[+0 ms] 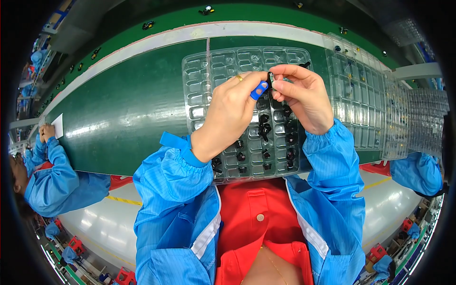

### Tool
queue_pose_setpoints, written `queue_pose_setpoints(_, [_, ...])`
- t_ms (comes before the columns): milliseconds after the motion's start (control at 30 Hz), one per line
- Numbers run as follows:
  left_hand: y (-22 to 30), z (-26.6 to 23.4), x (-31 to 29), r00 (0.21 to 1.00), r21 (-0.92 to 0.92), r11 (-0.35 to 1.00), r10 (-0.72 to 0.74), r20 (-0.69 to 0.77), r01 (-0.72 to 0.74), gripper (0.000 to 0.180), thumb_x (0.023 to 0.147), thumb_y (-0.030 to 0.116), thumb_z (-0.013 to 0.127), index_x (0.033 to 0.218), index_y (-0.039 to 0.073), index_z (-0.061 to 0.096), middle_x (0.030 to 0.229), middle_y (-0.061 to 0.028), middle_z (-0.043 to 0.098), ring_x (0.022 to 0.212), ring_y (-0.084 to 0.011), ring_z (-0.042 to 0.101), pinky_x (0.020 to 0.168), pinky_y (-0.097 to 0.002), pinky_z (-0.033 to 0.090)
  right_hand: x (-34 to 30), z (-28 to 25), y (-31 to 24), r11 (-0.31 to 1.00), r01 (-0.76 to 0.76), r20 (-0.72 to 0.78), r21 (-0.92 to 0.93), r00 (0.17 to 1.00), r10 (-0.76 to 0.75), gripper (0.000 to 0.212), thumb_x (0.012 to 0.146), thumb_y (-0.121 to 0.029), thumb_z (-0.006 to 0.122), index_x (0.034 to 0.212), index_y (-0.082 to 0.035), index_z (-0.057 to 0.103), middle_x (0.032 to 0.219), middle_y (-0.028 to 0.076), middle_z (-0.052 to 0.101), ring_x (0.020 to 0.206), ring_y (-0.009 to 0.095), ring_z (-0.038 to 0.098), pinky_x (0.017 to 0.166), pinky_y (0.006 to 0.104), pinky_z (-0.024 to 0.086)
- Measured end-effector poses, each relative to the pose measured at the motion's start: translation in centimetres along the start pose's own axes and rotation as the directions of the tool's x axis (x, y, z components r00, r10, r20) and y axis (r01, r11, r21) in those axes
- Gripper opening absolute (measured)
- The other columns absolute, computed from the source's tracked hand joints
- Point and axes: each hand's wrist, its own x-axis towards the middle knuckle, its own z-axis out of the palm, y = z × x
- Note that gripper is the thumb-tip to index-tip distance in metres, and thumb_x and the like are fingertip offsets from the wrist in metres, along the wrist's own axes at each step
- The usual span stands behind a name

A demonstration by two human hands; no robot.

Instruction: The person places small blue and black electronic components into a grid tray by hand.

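Holds a small black part (270, 80) in the fingertip grip of left hand (228, 103) and right hand (305, 97), above a clear compartmented tray (195, 77) on a green table (128, 114). Wears a blue finger cover (259, 90) and gold ring (239, 78) on the left hand. Shows black pieces (264, 127) in the tray, more clear trays (356, 90) to the right, and a co-worker (52, 175) in blue at far left.

The left hand (230, 105) and right hand (308, 99) partly cover the small black part (270, 81), leaving its shape unclear, and hide some tray (194, 88) compartments. Pieces on the far belt (175, 16) are too small to identify; the right-side co-worker's sleeve (416, 172) is cut off.
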Motion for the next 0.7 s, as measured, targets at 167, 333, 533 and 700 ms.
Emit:
queue_pose_setpoints(167, [0.7, -0.23, 0.14, 0.997, 0.058, 0.997, 0.054, 0.056, -0.058, 0.021, 0.08, 0.008, 0.056, 0.099, -0.002, 0.054, 0.085, -0.0165, 0.06, 0.077, -0.033, 0.057, 0.064, -0.0369, 0.046, 0.04, -0.37, -0.1, 0.999, -0.031, 0.018, 0.033, 0.999, 0.03, 0.027, 0.077, -0.002, 0.062, 0.103, 0.004, 0.057, 0.078, 0.005, 0.058, 0.067, 0.011, 0.057, 0.063, 0.0209, 0.048])
queue_pose_setpoints(333, [0.6, -0.12, -0.07, 0.996, -0.027, 1.0, 0.012, 0.086, -0.01, 0.028, 0.077, 0.014, 0.062, 0.1, -0.001, 0.056, 0.08, -0.0164, 0.061, 0.071, -0.0301, 0.059, 0.061, -0.0361, 0.046, 0.02, -0.54, 0.1, 0.999, -0.047, 0.039, 0.0, 0.998, 0.047, 0.023, 0.078, -0.003, 0.06, 0.101, 0.001, 0.058, 0.077, 0.004, 0.058, 0.063, 0.008, 0.053, 0.056, 0.0192, 0.044])
queue_pose_setpoints(533, [-0.02, 0.26, -0.33, 0.992, -0.179, 0.98, -0.069, 0.102, 0.086, 0.033, 0.075, 0.011, 0.063, 0.106, 0.001, 0.056, 0.076, -0.0164, 0.061, 0.065, -0.0256, 0.06, 0.054, -0.0329, 0.046, -0.21, -0.13, -0.23, 0.999, -0.033, 0.052, -0.012, 0.998, 0.033, 0.02, 0.077, -0.004, 0.062, 0.096, 0.0, 0.059, 0.074, 0.002, 0.055, 0.057, 0.006, 0.049, 0.048, 0.0181, 0.038])
queue_pose_setpoints(700, [0.06, 0.18, -0.37, 0.988, -0.201, 0.972, -0.102, 0.115, 0.124, 0.03, 0.076, 0.009, 0.06, 0.105, 0.002, 0.057, 0.077, -0.0157, 0.061, 0.065, -0.0241, 0.06, 0.053, -0.0307, 0.045, -0.37, 0.15, -0.02, 0.998, 0.047, 0.052, -0.044, 0.998, -0.045, 0.019, 0.078, -0.005, 0.062, 0.095, 0.0, 0.057, 0.074, 0.0, 0.051, 0.056, 0.005, 0.045, 0.048, 0.0179, 0.035])
